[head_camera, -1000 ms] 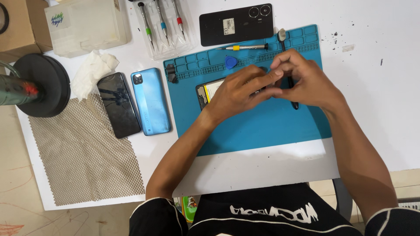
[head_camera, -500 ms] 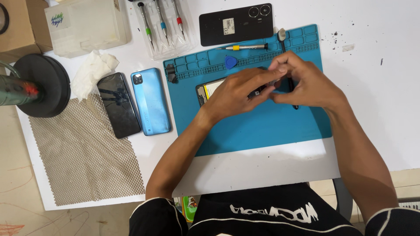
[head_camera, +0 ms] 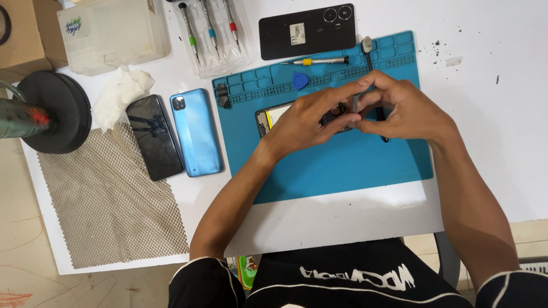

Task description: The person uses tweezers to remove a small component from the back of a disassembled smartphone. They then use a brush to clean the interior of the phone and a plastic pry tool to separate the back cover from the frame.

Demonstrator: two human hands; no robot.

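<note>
An opened phone (head_camera: 268,118) lies on the blue work mat (head_camera: 342,165), mostly hidden under my hands; a yellow patch shows at its left end. My left hand (head_camera: 311,117) rests on the phone and pinches a thin grey tool (head_camera: 355,104) at its fingertips. My right hand (head_camera: 402,108) meets it from the right, fingers closed around the same small tool. A dark tool tip pokes out below my right hand.
On the mat lie a blue pick (head_camera: 301,80), a yellow-banded screwdriver (head_camera: 317,61) and a metal spudger (head_camera: 367,45). A black phone back (head_camera: 308,31) sits behind it. A light blue phone (head_camera: 197,131), a black phone (head_camera: 154,137), tissue (head_camera: 120,94), mesh sheet (head_camera: 108,199) and screwdriver case (head_camera: 211,34) are left.
My hands shifted slightly on the phone; the fingertips have come together around the small grey tool. Nothing else on the table moved.
</note>
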